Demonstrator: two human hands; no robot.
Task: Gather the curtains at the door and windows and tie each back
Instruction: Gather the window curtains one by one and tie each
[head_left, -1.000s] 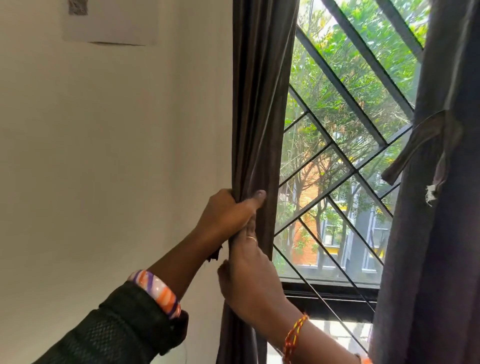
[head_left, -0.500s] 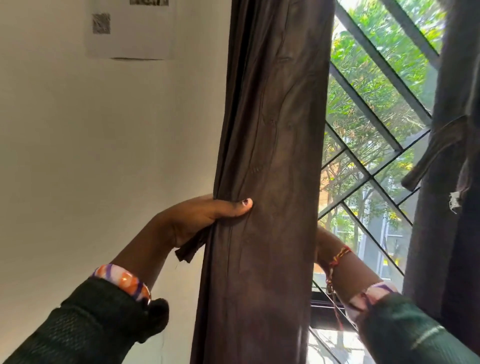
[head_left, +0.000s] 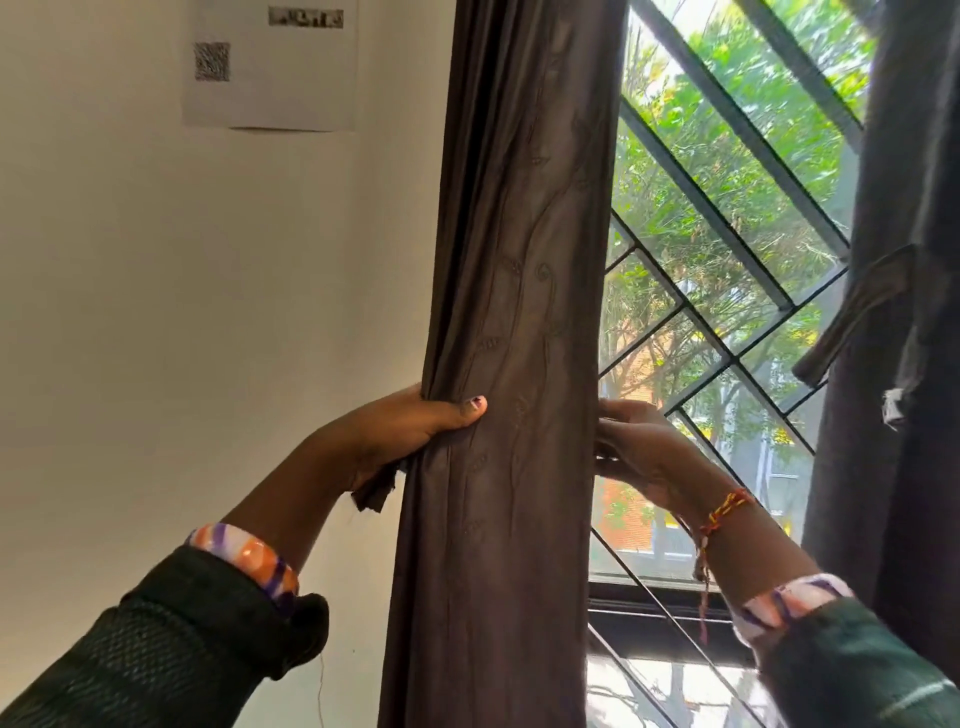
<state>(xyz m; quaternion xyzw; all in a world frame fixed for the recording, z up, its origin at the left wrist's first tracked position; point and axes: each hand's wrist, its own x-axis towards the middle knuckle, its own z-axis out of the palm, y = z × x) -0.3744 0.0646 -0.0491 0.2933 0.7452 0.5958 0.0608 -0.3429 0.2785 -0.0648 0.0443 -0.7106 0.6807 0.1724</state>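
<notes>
1. Wall (head_left: 156, 286), pale and plain, fills the left side; a sheet of paper (head_left: 270, 62) bearing a square printed code is fixed high on it.
2. Left hand (head_left: 400, 436) grips the left edge of the brown curtain: the thumb lies across the front of the cloth, the fingers are hidden behind the folds. A short dark strip of fabric (head_left: 375, 493) hangs below the palm. A striped orange-and-purple cuff shows at the wrist, above a dark sleeve.
3. Brown curtain (head_left: 519, 312) hangs as a gathered column between wall and window, running from the top edge to the bottom edge of the view.
4. Right hand (head_left: 644, 452) is at the curtain's right edge, fingers curled toward the cloth; the fingertips are hidden behind it, so whether they grasp anything cannot be told. A red-and-yellow thread circles the wrist.
5. Window (head_left: 727, 218) with diagonal metal bars shows green trees outside.
6. Second curtain (head_left: 893, 467), dark grey, hangs at the far right with a fabric tie (head_left: 852, 317) around it.
</notes>
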